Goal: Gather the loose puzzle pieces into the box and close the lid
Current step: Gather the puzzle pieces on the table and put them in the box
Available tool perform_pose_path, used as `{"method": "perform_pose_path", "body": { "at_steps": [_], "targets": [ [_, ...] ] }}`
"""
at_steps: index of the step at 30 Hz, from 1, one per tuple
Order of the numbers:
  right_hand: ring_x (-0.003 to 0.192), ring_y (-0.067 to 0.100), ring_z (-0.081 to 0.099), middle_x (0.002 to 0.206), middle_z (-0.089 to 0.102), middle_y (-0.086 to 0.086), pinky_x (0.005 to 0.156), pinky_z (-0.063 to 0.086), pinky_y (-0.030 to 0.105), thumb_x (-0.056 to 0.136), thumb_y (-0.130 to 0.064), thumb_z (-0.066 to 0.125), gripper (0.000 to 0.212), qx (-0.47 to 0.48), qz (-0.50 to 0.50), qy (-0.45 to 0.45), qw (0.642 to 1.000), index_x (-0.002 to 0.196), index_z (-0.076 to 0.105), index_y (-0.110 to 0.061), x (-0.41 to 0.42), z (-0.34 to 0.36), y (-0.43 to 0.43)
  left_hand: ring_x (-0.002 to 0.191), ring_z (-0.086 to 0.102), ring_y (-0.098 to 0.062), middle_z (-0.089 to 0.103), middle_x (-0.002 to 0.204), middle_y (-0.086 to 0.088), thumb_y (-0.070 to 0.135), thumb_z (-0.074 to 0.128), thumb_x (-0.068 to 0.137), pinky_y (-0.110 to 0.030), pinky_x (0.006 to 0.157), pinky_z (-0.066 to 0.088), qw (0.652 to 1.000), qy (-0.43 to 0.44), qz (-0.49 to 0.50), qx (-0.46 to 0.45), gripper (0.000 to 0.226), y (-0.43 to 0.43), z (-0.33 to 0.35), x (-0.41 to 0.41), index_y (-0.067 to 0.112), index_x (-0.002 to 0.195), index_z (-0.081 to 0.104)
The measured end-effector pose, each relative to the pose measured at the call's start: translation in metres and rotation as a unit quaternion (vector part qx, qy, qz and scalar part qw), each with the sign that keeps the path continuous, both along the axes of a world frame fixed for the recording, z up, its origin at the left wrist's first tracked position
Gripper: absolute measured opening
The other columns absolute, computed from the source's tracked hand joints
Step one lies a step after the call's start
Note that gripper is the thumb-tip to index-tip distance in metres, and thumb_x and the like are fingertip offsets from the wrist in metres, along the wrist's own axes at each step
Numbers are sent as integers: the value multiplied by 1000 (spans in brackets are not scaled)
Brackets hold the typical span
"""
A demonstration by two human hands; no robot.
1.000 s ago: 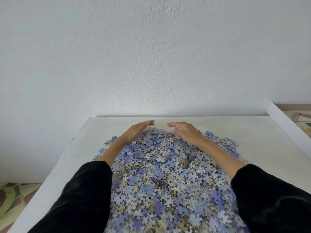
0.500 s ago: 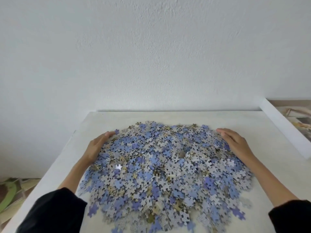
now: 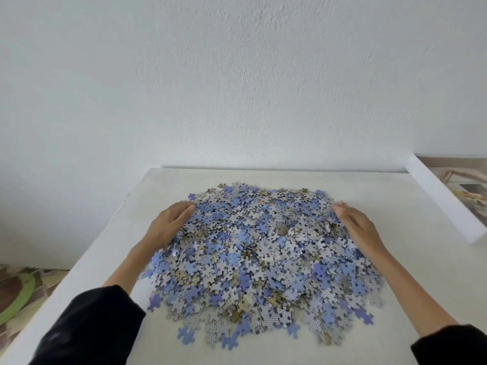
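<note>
A wide heap of loose puzzle pieces [image 3: 261, 256], blue, grey-white and tan, lies in the middle of the white table [image 3: 411, 262]. My left hand [image 3: 168, 225] rests against the heap's left edge with its fingers straight and together. On the opposite side my right hand [image 3: 358, 227] presses against the right edge of the pieces, fingers extended. Neither hand holds a piece. A white box [image 3: 445, 201] with a printed picture on top lies at the table's right edge.
A plain white wall rises behind the table. Down at the left, below the table's edge, a patterned green and brown floor covering [image 3: 18, 291] shows. Bare table surface surrounds the heap at the back and on both sides.
My hands moved from the far side of the heap, where they nearly met, outward to its left and right edges. The view has tilted down slightly and the pile looks more bunched.
</note>
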State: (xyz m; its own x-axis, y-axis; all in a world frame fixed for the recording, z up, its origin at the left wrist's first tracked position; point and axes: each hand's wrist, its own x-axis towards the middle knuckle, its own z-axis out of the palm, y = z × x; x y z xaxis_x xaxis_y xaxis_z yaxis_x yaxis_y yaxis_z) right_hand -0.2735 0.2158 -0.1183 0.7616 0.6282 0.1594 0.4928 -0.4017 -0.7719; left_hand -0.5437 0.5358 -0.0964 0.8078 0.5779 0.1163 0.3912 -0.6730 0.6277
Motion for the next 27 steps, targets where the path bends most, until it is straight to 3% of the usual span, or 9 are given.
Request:
{"method": "perform_pose_path", "body": {
  "at_steps": [4,7,9,12,16,18,22,25,27],
  "targets": [
    [135,19,30,143,41,1,110,26,48,95,-36,41,41,-77,12,-36,996,131,49,-19,0,2,2,125,45,-18,46,140,-1,68,18,90,-36,102,35,997,44,-11,61,71,-3,0,5,21,133,49],
    [136,19,28,146,35,1,112,20,49,92,-43,42,46,-85,3,-60,995,135,44,-25,-4,10,2,132,39,-15,40,145,2,78,7,78,-48,115,14,990,74,-11,123,87,-13,3,9,26,136,45],
    [136,19,27,147,34,0,112,18,50,88,-51,41,53,-67,12,-83,994,136,41,-29,-12,20,7,133,37,-12,39,145,5,85,-1,70,-50,116,3,983,71,-28,167,98,-26,8,15,28,136,45],
    [138,17,21,150,26,-3,113,16,51,79,-61,37,64,-66,77,-91,991,138,34,-35,-24,32,22,134,32,-10,35,147,6,89,-1,66,-47,116,8,976,82,-90,178,102,-52,8,27,31,139,39],
    [141,18,2,154,2,-6,112,10,49,73,-73,33,73,-160,169,-91,968,139,19,-47,-32,28,46,136,26,-12,25,151,7,94,6,60,-47,115,13,974,89,-142,152,105,-73,-1,36,34,143,29],
    [142,22,1,155,-1,-2,112,10,51,67,-81,26,81,-219,189,-114,950,140,16,-47,-34,25,56,138,23,-13,22,152,9,96,5,55,-49,116,11,972,104,-149,150,109,-76,-2,38,37,144,25],
    [140,26,12,153,15,-2,112,12,50,42,-98,-2,114,-287,224,-178,914,140,21,-45,-37,28,66,143,-4,-14,0,156,9,101,5,41,-51,113,-9,950,186,-191,161,122,-78,-2,43,41,147,8],
    [138,23,14,151,18,-3,109,20,47,41,-100,10,111,-297,253,-168,905,138,23,-48,-39,31,64,143,-12,-15,-9,156,8,103,12,36,-51,111,-14,942,210,-215,151,126,-75,-4,43,42,147,-1],
    [140,23,8,152,10,-4,109,19,48,50,-94,33,102,-321,269,-167,893,139,15,-48,-40,31,63,143,-10,-16,-6,156,8,103,14,37,-50,111,-15,942,202,-221,149,126,-73,-5,43,42,147,-1]
  ]
}}
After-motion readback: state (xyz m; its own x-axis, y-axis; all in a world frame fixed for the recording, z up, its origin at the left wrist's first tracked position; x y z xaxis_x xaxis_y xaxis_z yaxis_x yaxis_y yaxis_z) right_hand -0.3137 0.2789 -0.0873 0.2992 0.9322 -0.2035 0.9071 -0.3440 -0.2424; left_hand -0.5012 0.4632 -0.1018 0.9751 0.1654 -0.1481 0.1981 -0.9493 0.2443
